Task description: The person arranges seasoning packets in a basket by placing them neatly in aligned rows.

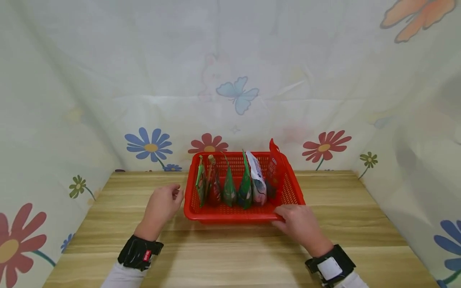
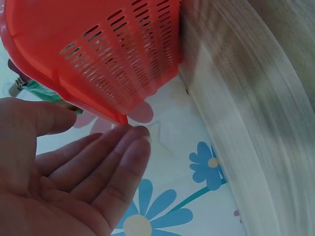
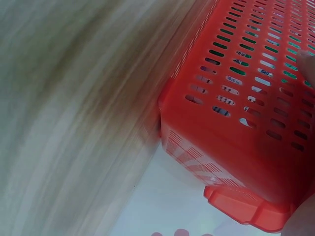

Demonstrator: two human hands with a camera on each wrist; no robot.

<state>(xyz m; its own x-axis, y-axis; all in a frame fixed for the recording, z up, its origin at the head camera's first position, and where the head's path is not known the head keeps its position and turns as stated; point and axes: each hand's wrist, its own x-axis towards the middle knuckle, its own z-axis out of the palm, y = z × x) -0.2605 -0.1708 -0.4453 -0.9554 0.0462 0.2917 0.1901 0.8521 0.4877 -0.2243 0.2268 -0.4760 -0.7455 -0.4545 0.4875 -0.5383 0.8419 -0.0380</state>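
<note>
A red plastic basket [image 1: 230, 217] with slotted walls stands on the table. My right hand [image 1: 301, 225] grips its rim at the front right corner; part of that hand shows at the edge of the right wrist view. Just outside the basket's left side is my left hand [image 1: 163, 205], its fingers loosely extended and holding nothing. In the left wrist view its fingertips lie close to the rim; contact is unclear. Several upright packets fill the basket in a row: green ones [image 1: 229, 189], a dark red one [image 1: 214, 188], a white-and-pink one [image 1: 257, 180] and a tall red one [image 1: 275, 168].
The wood-grain table [image 1: 230, 256] extends in front of the basket and to both sides. Behind it hangs a pale curtain [image 1: 162, 80] printed with flowers and butterflies, which also encloses the left and right sides. Black bands [image 1: 138, 253] are strapped round both wrists.
</note>
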